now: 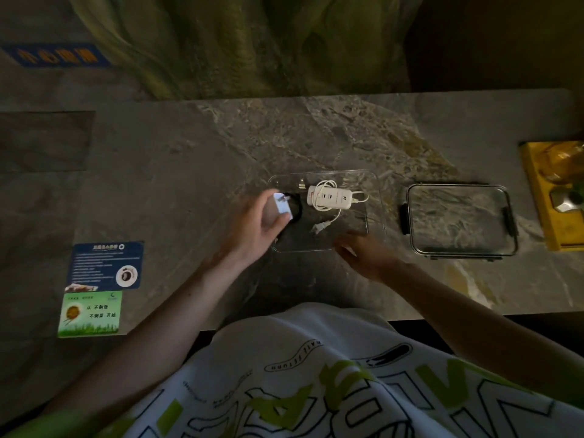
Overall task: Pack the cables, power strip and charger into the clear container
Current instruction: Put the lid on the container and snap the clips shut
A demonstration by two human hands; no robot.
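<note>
While the left hand (262, 222) grips the white charger (282, 206) at centre frame, just over the black cable (297, 210) coiled in the left end of the clear container (355, 223), the white power strip (330, 197) lies inside toward the upper middle, its cord looped around it. The right hand (366, 256) sits at the container's near rim, lower centre, fingers loose and fairly straight, holding nothing. The lid (461, 216) lies apart to the right on the marble table (189, 172).
</note>
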